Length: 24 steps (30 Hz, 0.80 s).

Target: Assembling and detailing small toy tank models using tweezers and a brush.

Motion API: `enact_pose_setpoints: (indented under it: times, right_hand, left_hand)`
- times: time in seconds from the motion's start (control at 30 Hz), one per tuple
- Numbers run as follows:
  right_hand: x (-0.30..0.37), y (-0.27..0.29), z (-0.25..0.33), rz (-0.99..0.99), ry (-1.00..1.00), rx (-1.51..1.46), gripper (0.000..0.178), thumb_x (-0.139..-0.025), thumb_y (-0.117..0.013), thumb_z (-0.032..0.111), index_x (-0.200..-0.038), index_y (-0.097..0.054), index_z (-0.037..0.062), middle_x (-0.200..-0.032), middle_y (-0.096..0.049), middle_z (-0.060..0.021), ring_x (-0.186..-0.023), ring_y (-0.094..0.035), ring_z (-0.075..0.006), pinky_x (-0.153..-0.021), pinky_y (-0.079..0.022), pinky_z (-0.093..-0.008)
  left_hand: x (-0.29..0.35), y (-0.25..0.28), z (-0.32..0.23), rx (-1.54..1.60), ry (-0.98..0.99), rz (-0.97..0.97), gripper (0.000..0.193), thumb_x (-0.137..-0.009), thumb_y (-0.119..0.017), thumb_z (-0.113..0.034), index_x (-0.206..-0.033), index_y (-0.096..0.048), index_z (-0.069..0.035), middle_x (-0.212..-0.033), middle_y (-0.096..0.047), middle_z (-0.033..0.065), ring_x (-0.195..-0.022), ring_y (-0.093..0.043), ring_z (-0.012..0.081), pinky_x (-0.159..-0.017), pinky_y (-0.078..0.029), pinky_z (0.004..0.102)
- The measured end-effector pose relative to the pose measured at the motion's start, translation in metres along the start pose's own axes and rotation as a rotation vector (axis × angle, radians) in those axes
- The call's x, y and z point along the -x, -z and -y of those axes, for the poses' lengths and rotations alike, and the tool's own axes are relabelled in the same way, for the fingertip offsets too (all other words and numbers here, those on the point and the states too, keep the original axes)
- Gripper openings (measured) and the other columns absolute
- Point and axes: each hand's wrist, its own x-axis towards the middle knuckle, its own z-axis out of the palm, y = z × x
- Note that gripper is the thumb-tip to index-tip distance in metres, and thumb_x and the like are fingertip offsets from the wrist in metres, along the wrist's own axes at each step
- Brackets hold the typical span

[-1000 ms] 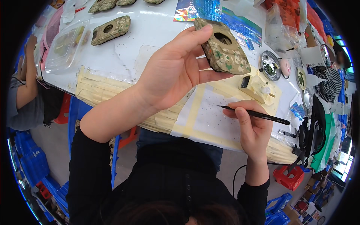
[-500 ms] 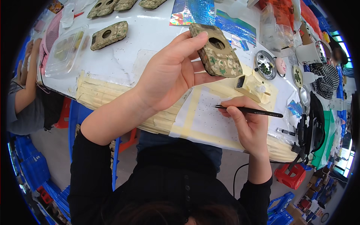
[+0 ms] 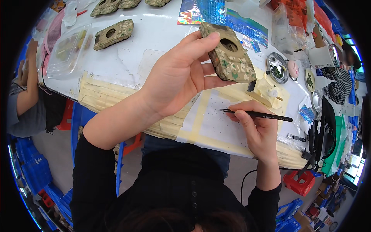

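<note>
A camouflage-painted model tank hull (image 3: 234, 62) with a round hole in its top is held up over the table by my left hand (image 3: 179, 69), thumb on one end and fingers beneath. My right hand (image 3: 257, 125) grips black tweezers (image 3: 266, 115) like a pen. Their tips point left, over a white sheet (image 3: 205, 125) scattered with tiny dark specks; whether a speck sits between the tips is too small to tell. Just beyond the right hand stands a cream-coloured block (image 3: 263, 92) with a small bottle-like top set in it.
Another camouflage hull (image 3: 114, 34) lies at the left, with several more at the far edge. A clear plastic box (image 3: 68, 50), holographic sheets (image 3: 247, 27), and a metal dish (image 3: 277, 67) with small green bits surround the work. A co-worker's arm (image 3: 24, 89) rests at far left.
The held hull has shifted slightly right and down in the picture, along with my left hand. The tweezers have barely moved, staying over the white sheet.
</note>
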Motion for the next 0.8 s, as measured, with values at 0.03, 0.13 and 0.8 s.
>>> enact_pose_setpoints:
  times: [0.03,0.13,0.8]
  right_hand:
    - [-0.0001,0.0,0.0006,0.002,-0.003,0.002,0.011,-0.088,-0.063,0.008,-0.09,-0.065,-0.0025,-0.079,-0.064,-0.0077,-0.07,-0.061,-0.0128,-0.064,-0.049,-0.0243]
    - [-0.0006,-0.0001,0.0021,0.004,-0.007,0.007,0.011,-0.089,-0.063,0.008,-0.09,-0.065,-0.0026,-0.079,-0.064,-0.0076,-0.07,-0.061,-0.0128,-0.064,-0.049,-0.024]
    - [0.0033,0.0033,0.0081,-0.019,-0.065,-0.135,0.014,-0.092,-0.057,0.006,-0.093,-0.063,-0.0065,-0.086,-0.065,-0.0092,-0.079,-0.066,-0.0155,-0.07,-0.053,-0.024]
  left_hand:
    - [0.0004,-0.0002,-0.0003,0.0,-0.002,0.001,0.042,-0.101,-0.035,-0.03,-0.131,-0.04,-0.001,-0.125,-0.054,0.0131,-0.112,-0.058,0.0227,-0.096,-0.05,0.0411]
    - [0.0008,0.0001,-0.0002,0.002,-0.001,0.005,0.042,-0.101,-0.035,-0.03,-0.131,-0.04,-0.001,-0.126,-0.054,0.0134,-0.112,-0.058,0.0228,-0.095,-0.05,0.041]
    - [-0.0002,0.0003,0.0001,0.019,-0.01,0.001,0.04,-0.101,-0.036,-0.028,-0.13,-0.04,-0.001,-0.124,-0.055,0.0132,-0.113,-0.057,0.0239,-0.097,-0.049,0.0423]
